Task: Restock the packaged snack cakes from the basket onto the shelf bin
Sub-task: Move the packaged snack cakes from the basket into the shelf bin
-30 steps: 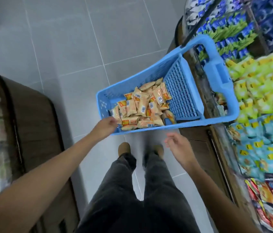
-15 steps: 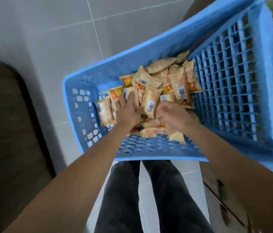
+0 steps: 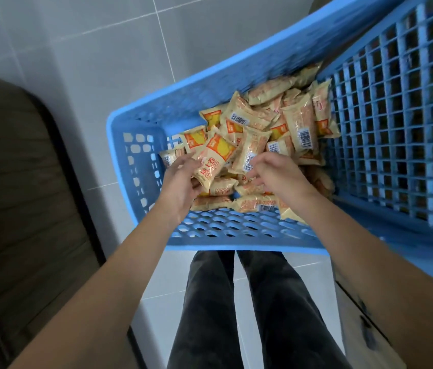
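A blue plastic basket [image 3: 141,161] fills the upper right of the head view, tilted, with a heap of several beige and orange snack cake packets [image 3: 298,123] in its low corner. Both hands are inside it. My left hand [image 3: 180,182] grips one packet [image 3: 214,158] with a yellow and orange label, lifted slightly off the heap. My right hand [image 3: 274,177] hovers over the pile with fingers curled, pinching the barcode end of another packet [image 3: 250,153]. The shelf bin is out of view.
Grey floor tiles [image 3: 90,62] lie beyond and below the basket. A dark brown rounded display unit [image 3: 18,195] stands at the left. My legs in dark trousers [image 3: 236,315] are under the basket. A wooden shelf base [image 3: 364,334] edges the lower right.
The view has closed in on the basket. Both hands went from the basket's rim into the heap, and my left hand has taken hold of one packet and raised it.
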